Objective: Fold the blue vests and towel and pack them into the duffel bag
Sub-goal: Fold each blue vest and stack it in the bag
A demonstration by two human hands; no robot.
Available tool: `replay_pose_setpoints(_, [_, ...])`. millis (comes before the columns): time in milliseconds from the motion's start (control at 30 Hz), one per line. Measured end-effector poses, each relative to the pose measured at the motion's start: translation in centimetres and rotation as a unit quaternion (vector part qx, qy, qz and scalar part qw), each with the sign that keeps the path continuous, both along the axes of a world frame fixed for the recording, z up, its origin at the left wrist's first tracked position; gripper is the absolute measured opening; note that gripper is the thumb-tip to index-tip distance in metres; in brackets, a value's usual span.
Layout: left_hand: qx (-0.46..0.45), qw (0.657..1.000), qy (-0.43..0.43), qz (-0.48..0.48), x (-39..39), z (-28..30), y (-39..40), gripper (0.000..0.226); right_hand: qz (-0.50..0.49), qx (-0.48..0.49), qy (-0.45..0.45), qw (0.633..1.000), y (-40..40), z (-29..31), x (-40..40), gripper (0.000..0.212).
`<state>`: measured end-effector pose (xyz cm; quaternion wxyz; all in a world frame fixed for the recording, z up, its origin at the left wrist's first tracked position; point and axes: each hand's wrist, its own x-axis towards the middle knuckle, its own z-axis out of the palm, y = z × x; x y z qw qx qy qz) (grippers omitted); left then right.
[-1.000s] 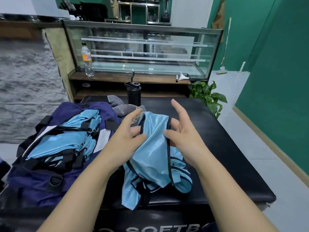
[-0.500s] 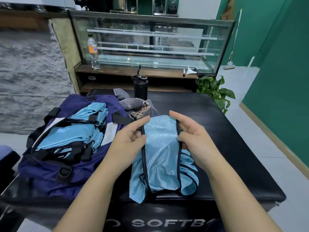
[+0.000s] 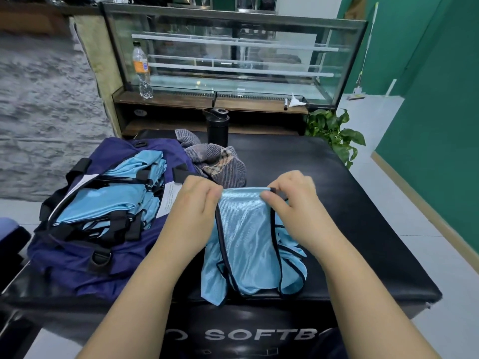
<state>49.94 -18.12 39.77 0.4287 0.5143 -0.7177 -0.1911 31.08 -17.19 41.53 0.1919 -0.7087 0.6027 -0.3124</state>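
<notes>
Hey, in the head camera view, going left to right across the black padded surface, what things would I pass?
Duffel bag with folded blue vests inside → crumpled towel → blue vest held up by the left hand and right hand.

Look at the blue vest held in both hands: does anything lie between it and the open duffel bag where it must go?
Nothing visible does. The vest hangs from the left hand and right hand right beside the duffel bag. The towel lies behind, off that path; folded vests already fill part of the opening.
</notes>
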Motion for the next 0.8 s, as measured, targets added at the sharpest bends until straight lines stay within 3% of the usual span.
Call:
replay_pose_setpoints(133, [0.069, 0.987, 0.146, 0.005, -0.8, 0.1, 0.0, 0.026, 0.005, 0.011, -0.123, 0.992, 0.2, 0.4, 0.2, 0.023])
replay_pose_setpoints(200, [0.132, 0.959, 0.251, -0.029, -1.0, 0.3, 0.0, 0.019, -0.009, 0.002, -0.187, 0.982, 0.2, 0.3, 0.3, 0.023])
replay_pose_setpoints(267, [0.200, 0.923, 0.314, -0.096, -1.2, 0.6, 0.0, 0.027, -0.031, -0.008, -0.258, 0.966, 0.2, 0.4, 0.1, 0.022])
replay_pose_setpoints(333, [0.223, 0.916, 0.302, -0.139, -1.8, 0.6, -0.1, 0.025, -0.049, -0.019, -0.302, 0.952, 0.0, 0.4, -0.3, 0.021])
replay_pose_setpoints(433, [0.187, 0.937, 0.252, -0.153, -3.1, 1.9, -0.4, 0.027, -0.084, -0.059, -0.316, 0.943, -0.4, 0.7, -1.2, 0.021])
replay_pose_setpoints(600, [0.160, 0.936, 0.233, -0.209, -5.8, 5.5, -0.5, 0.029, -0.152, -0.083, -0.357, 0.918, -1.1, 0.9, -2.7, 0.023])
replay_pose_setpoints(667, [0.151, 0.937, 0.222, -0.223, -6.5, 6.0, -0.5, 0.019, -0.157, -0.091, -0.358, 0.916, -1.0, 0.9, -2.9, 0.022])
replay_pose_setpoints(733, [0.154, 0.941, 0.210, -0.218, -7.0, 5.9, -0.6, 0.015, -0.154, -0.106, -0.350, 0.918, -0.8, 1.1, -2.7, 0.023])
replay_pose_setpoints(800, [0.145, 0.953, 0.190, -0.187, -7.3, 5.7, -0.8, 0.026, -0.134, -0.118, -0.350, 0.920, -0.5, 1.4, -2.3, 0.021])
